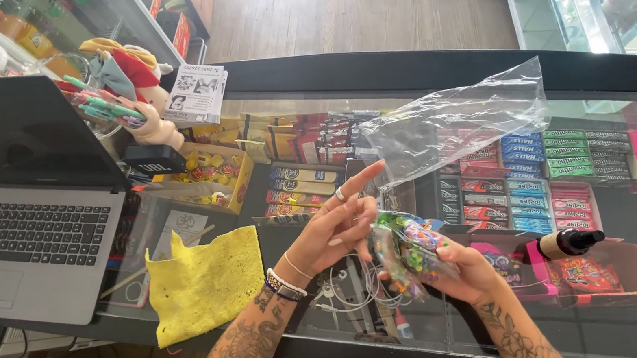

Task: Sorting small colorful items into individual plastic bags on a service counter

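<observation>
Laptop [19, 210] left on the glass counter [630, 244], cloth [205, 282] just right, sweets seemingly beneath.

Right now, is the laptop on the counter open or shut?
Open: the laptop has its lid raised, keyboard showing; the screen looks dark.

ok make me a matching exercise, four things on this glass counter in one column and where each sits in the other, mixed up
Things:
1. laptop
2. yellow cloth
3. small bag of coloured sweets
4. dark bottle

Places:
A. held in the right hand, with the left hand at its top
B. lying on its side to the right of the hands
C. open at the far left of the counter
D. spread flat between the laptop and the left forearm

Pairs: 1-C, 2-D, 3-A, 4-B
</observation>
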